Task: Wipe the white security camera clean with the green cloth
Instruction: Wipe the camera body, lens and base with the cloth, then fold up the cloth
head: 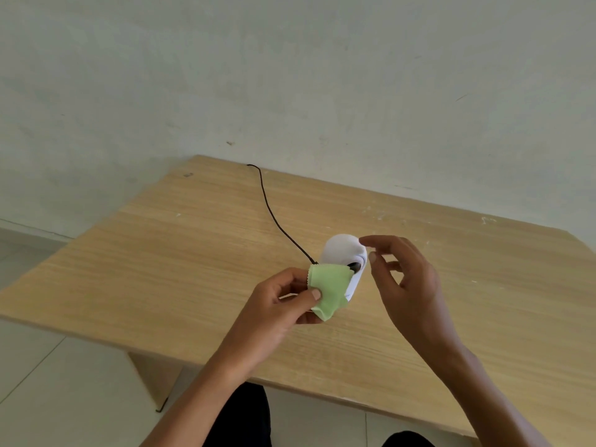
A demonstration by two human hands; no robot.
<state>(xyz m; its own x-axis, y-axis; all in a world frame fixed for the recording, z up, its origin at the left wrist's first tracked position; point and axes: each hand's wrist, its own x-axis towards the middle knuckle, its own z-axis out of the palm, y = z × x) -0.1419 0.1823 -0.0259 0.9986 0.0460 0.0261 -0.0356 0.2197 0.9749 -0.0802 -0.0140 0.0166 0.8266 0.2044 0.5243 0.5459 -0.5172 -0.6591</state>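
Note:
The white security camera point(342, 251) stands on the wooden table point(180, 253), its dark lens facing me. My left hand point(277, 304) pinches the green cloth point(329, 290) between thumb and fingers and holds it against the camera's lower left side. My right hand point(406, 279) hovers just right of the camera with fingers spread, the fingertips close to its top; whether they touch it is unclear. The cloth hides the lower part of the camera body.
A black cable point(274, 214) runs from the camera's back across the table to the far edge by the wall point(290, 75). The table's near edge lies above my knees. Tiled floor point(48, 382) shows to the left.

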